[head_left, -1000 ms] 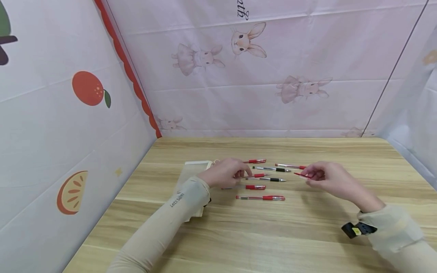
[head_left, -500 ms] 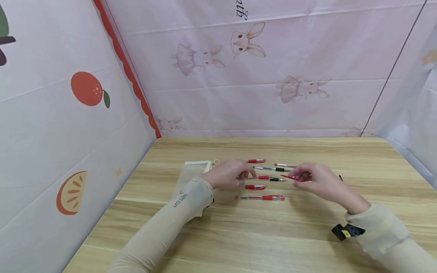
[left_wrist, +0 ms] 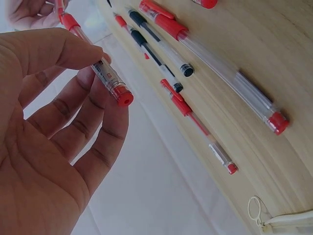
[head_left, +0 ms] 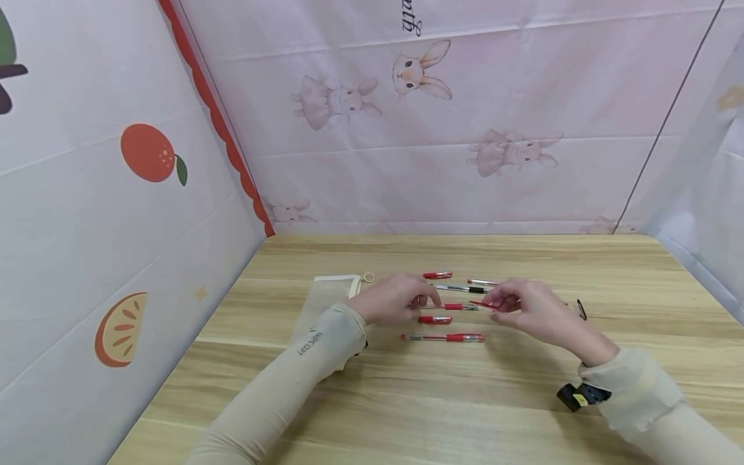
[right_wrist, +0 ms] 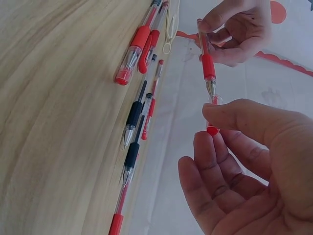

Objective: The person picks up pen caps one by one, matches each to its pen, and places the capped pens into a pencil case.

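Observation:
My left hand (head_left: 394, 299) pinches a red gel pen (right_wrist: 209, 66) near its rear end, thumb against fingers. The pen's metal tip points toward my right hand (head_left: 533, 313). Between thumb and fingertips my right hand pinches a clear cap with a red end (right_wrist: 212, 130). In the right wrist view the pen tip is right at the cap's mouth, the two in line. Both hands are over the table, among loose pens. A capped red pen (head_left: 434, 320) and another red pen (head_left: 443, 338) lie in front of the held one.
Behind the hands lie a black-grip pen (head_left: 462, 289) and a red pen (head_left: 437, 275). A pale translucent zip pouch (head_left: 325, 290) with a ring pull (head_left: 368, 277) lies left, partly under my left forearm. A small black piece (head_left: 582, 310) is beyond the right wrist.
My right hand has moved left with the cap, bringing it to the pen's tip. My left hand has shifted slightly right with the pen.

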The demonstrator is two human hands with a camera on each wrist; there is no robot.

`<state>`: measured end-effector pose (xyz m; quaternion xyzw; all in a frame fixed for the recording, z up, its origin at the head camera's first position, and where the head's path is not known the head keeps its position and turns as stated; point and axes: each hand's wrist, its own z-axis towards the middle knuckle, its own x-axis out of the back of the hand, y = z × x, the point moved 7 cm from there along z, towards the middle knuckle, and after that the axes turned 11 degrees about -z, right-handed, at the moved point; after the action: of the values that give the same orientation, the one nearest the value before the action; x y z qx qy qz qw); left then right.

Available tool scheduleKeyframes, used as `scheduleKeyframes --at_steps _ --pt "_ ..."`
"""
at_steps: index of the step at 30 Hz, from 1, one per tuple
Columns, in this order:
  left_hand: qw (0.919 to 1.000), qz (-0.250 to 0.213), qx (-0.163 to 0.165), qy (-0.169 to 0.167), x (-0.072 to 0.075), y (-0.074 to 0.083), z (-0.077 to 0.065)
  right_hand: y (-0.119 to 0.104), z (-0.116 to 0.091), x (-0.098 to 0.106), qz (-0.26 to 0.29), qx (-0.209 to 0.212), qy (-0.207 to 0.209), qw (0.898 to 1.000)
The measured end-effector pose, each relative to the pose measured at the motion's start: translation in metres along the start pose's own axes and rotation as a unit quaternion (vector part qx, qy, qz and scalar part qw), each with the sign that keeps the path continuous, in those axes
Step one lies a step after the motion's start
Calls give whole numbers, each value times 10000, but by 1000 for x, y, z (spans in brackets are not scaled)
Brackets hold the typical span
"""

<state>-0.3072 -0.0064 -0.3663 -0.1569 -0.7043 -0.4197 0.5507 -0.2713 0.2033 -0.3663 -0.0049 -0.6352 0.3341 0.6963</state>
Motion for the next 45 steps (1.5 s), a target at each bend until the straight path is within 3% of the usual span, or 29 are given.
scheduleKeyframes --at_steps 21,32,45 --pt "9988 -70 -473 -75 -6 11 9 -5 3 -8 10 72 -94 9999" --pt "9992 240 -332 25 -8 12 12 -10 2 -3 -85 230 44 9997" --pt "9973 495 -545 55 -6 22 18 -11 0 3 -302 295 161 9990"
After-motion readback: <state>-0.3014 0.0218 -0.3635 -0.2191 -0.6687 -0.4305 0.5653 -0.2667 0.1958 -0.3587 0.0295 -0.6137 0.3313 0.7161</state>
